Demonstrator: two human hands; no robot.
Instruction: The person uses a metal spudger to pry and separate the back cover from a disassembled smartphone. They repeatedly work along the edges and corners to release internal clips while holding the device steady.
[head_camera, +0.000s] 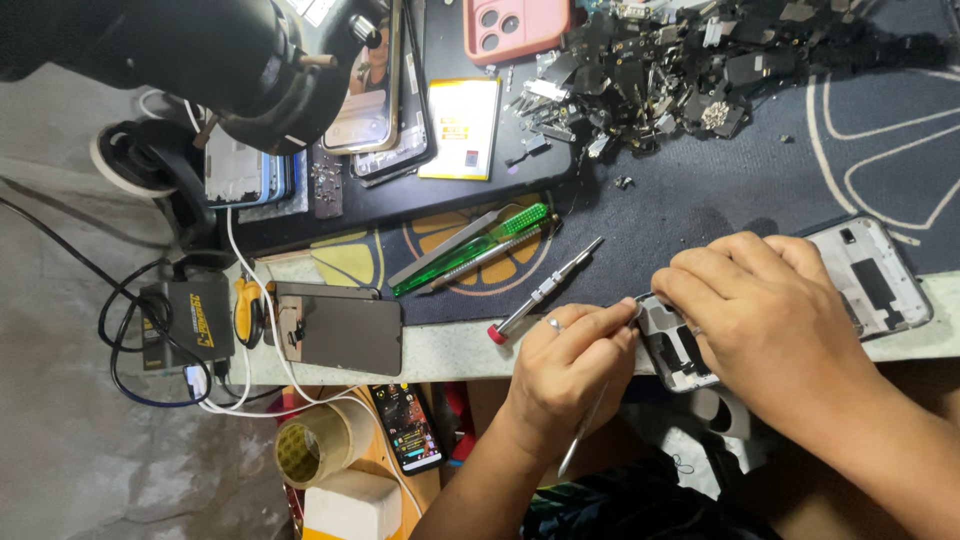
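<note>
An opened phone frame lies face down across the table's front edge, its inner parts showing. My right hand rests on top of it and holds it down, covering its middle. My left hand grips thin metal tweezers, pinched between thumb and fingers, with the tip at the frame's left corner. A ring sits on one left finger. A silver screwdriver with a red cap lies just left of my left hand.
A green-handled tool and a dark phone screen lie to the left. Behind are a pile of small black phone parts, a pink phone, a yellow battery, stacked phones, a black microscope, cables and a tape roll.
</note>
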